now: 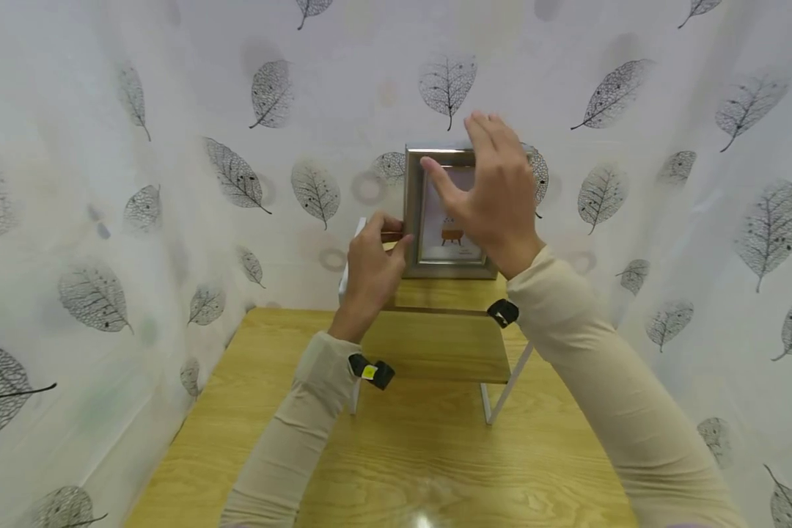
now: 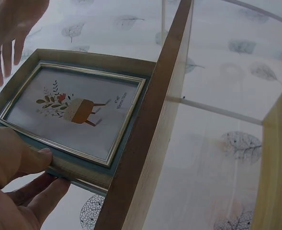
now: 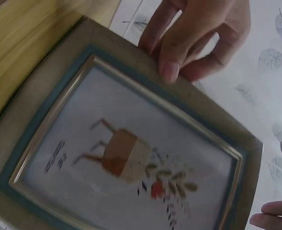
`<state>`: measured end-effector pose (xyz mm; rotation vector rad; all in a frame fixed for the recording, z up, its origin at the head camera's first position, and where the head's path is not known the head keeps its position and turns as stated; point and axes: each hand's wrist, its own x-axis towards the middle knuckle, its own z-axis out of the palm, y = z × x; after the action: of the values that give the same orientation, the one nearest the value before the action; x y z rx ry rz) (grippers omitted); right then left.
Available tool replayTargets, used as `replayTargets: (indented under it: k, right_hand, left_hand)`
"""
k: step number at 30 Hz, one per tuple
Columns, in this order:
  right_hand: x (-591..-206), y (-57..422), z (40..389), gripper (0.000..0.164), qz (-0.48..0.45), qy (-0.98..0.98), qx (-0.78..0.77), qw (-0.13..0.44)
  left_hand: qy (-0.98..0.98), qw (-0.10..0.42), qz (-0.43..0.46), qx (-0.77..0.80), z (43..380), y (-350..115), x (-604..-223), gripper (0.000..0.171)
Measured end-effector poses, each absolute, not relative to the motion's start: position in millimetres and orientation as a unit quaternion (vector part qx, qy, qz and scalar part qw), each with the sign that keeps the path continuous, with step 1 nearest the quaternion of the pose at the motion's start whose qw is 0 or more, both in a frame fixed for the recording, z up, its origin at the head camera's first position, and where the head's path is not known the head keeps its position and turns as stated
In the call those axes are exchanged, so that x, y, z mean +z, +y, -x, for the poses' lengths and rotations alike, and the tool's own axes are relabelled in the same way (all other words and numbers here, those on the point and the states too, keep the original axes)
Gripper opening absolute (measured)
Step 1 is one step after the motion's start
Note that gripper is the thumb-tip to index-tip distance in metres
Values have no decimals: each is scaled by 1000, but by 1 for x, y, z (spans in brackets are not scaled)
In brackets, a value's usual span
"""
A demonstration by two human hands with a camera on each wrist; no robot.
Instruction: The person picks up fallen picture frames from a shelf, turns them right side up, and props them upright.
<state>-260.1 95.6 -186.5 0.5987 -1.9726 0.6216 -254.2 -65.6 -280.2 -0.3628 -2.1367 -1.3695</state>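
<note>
A picture frame point(image 1: 414, 213) with a silver-brown border, blue-green inner band and gold inner trim stands upright on the upper board point(image 1: 435, 295) of a small wooden shelf. Its print point(image 3: 121, 148) shows a plant in a legged pot. My left hand point(image 1: 376, 260) pinches the frame's left side, thumb on the front and fingers behind, as the left wrist view shows. In front of the frame's upper right part, my right hand point(image 1: 501, 187) has its fingers extended and thumb spread, hiding part of the picture. In the left wrist view that hand point(image 2: 11, 33) is apart from the frame.
The shelf has a lower board point(image 1: 435, 348) and white metal legs point(image 1: 501, 396). It stands on a wood-grain table point(image 1: 396, 455). White curtain point(image 1: 343, 95) with leaf prints hangs close behind and on both sides.
</note>
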Motion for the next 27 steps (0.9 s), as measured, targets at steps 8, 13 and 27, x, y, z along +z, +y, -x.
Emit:
replayTargets:
  k: [8, 13, 27]
  right_hand:
    - [-190, 68, 266, 72, -212, -867, 156, 423]
    - [-191, 61, 268, 70, -201, -865, 147, 436]
    - [-192, 62, 274, 65, -214, -843, 163, 467]
  left_hand:
    - [-794, 286, 143, -516, 254, -68, -281, 17]
    - [-797, 291, 143, -509, 255, -68, -282, 16]
    - [-810, 304, 137, -482, 250, -66, -281, 15]
